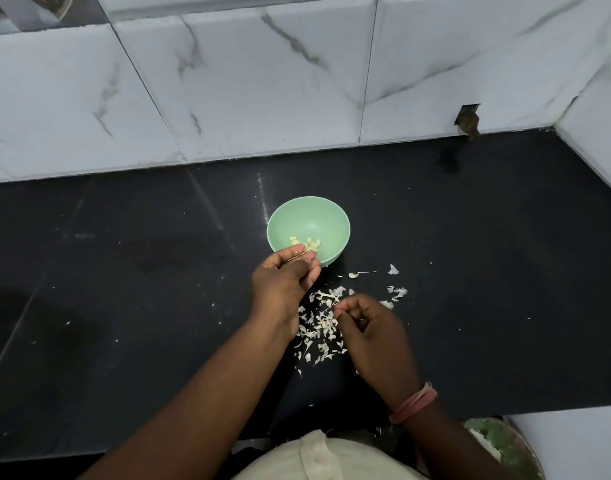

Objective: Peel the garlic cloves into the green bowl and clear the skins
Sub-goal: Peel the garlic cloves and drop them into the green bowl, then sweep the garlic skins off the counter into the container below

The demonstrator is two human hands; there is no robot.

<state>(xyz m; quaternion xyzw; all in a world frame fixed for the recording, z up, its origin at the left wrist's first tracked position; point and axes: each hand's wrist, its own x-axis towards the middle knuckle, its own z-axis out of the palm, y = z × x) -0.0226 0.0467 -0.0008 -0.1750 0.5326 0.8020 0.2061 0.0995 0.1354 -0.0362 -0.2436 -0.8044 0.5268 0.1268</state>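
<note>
1. The black table [141, 271] carries everything; its far edge meets a wall of marbled white tiles [262, 81].
2. The left hand [286, 278] sits at the near rim of the green bowl [307, 216], fingers curled with the tips drawn together as if pinching something small. Whether it has a clove in it I cannot tell; the fingers hide it. If it does, the good move is to carry the fingertips over the middle of the bowl before letting go, so nothing bounces off the rim.
3. The bowl stands mid-table, and a small heap of peeled garlic cloves [309, 243] lies at its bottom, just beyond the left fingertips.
4. One clove with a thin tail [353, 275] lies on the table just right of the bowl and looks not yet peeled; it is probably the next one to take.
5. The garlic skins [319, 327] lie scattered between the two hands, with a few more flakes [397, 292] off to the right.
6. The right hand [370, 327], with pink bands [415, 403] on its wrist, is loosely curled, thumb and forefinger pinching a thin strip of skin above the heap. Dropping it onto the pile keeps later clearing to one sweep.
</note>
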